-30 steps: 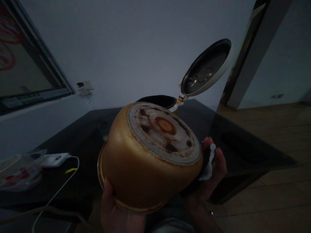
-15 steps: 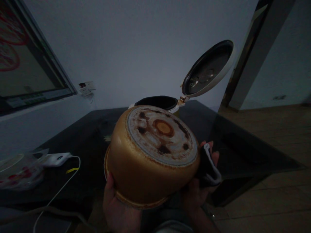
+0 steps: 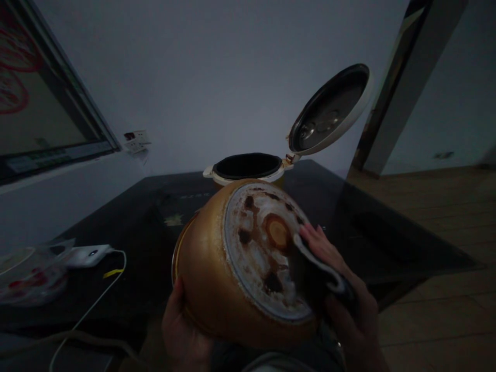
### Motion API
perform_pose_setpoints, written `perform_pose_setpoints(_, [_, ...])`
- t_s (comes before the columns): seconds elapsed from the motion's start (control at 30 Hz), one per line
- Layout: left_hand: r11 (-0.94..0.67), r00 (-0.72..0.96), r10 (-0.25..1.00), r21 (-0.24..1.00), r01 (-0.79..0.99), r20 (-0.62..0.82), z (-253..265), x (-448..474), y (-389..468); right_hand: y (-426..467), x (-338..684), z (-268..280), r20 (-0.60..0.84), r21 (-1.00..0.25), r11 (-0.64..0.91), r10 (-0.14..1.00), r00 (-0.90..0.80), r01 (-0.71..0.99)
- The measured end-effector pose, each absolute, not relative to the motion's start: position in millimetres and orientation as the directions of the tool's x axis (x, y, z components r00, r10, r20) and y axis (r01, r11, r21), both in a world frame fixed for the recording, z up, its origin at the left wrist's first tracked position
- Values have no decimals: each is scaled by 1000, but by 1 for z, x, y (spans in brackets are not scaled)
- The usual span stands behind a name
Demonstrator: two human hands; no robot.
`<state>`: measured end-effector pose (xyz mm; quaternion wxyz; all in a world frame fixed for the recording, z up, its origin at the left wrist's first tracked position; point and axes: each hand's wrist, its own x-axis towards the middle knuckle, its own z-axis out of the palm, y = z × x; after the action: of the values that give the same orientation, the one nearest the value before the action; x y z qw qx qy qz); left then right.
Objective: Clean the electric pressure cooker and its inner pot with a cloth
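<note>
A gold-coloured rice cooker inner pot [image 3: 209,258] is tilted on its side, its stained grey base facing me and to the right. My left hand [image 3: 186,325] grips the pot's rim from below left, thumb on the outer wall. In my right hand [image 3: 349,289] is a dark cloth [image 3: 313,274] with a pale edge, pressed against the right part of the base. Behind the pot stands the rice cooker [image 3: 248,166] with a dark opening. Its lid [image 3: 333,111] is raised to the right.
The dark table [image 3: 127,217] runs up to the wall. At left are a plastic bag [image 3: 34,279], a white power strip [image 3: 91,254] and a white cable [image 3: 103,299]. A wall socket [image 3: 136,140] sits above the table's left corner.
My right hand has brought the cloth from beside the pot onto its base. The pot has turned and shifted slightly right and down, uncovering more of the rice cooker.
</note>
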<state>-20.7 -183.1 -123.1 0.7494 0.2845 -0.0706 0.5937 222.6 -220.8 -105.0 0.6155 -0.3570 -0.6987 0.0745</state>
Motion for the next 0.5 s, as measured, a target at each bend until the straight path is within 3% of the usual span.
perform_pose_setpoints(0.1, [173,304,870,338,-925,388,-133,-27,-182,-224,225,-97,811,-316,812,500,-305,491])
perform_pose_setpoints(0.2, [168,259,939,355,-920,226,-143,-29,-182,-227,221,-90,767,-199,836,458,-449,512])
perform_pose_setpoints(0.37, [14,-30,995,434,-901,-96,-150,-17,-189,-230,208,-76,736,-165,820,472,-485,548])
perform_pose_setpoints(0.5, [-2,-71,989,475,-880,-128,-152,-13,-196,-231,200,-66,740,-189,813,487,-464,551])
